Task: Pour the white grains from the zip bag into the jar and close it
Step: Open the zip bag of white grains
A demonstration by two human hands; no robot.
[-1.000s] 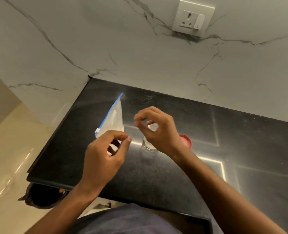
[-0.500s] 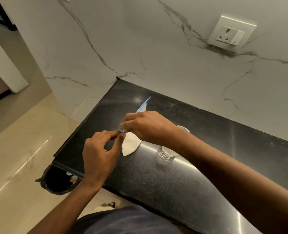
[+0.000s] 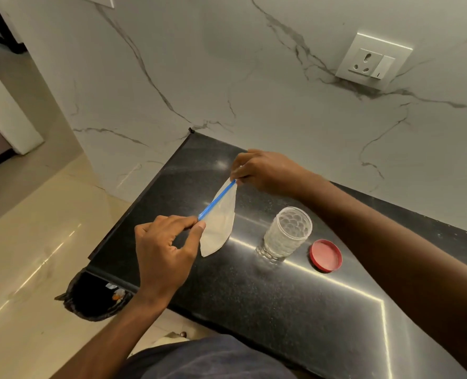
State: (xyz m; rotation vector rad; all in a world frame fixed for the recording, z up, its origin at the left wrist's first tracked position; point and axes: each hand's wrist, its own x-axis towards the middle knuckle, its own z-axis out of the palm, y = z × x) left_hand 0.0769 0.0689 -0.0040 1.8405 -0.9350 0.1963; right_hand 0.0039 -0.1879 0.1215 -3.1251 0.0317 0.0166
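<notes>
A clear zip bag [image 3: 220, 225] with a blue zip strip hangs just above the black counter [image 3: 267, 302]. My left hand [image 3: 164, 255] pinches the strip's near end. The far end is pinched by my right hand [image 3: 265, 172], so the strip is stretched between them. The bag looks flat; I cannot tell what is inside. To its right stands a clear textured jar [image 3: 288, 232], open, with white grains in its lower part. The red lid [image 3: 325, 255] lies flat on the counter to the right of the jar.
A marble wall with a socket plate [image 3: 373, 61] rises behind the counter. The counter's left edge drops to a shiny tiled floor [image 3: 30, 255]. A black-lined bin [image 3: 95, 299] sits below the counter's front left corner.
My right hand has slid along the blue strip from my left hand to the bag's far end. The view has shifted left, and the jar and lid are now uncovered.
</notes>
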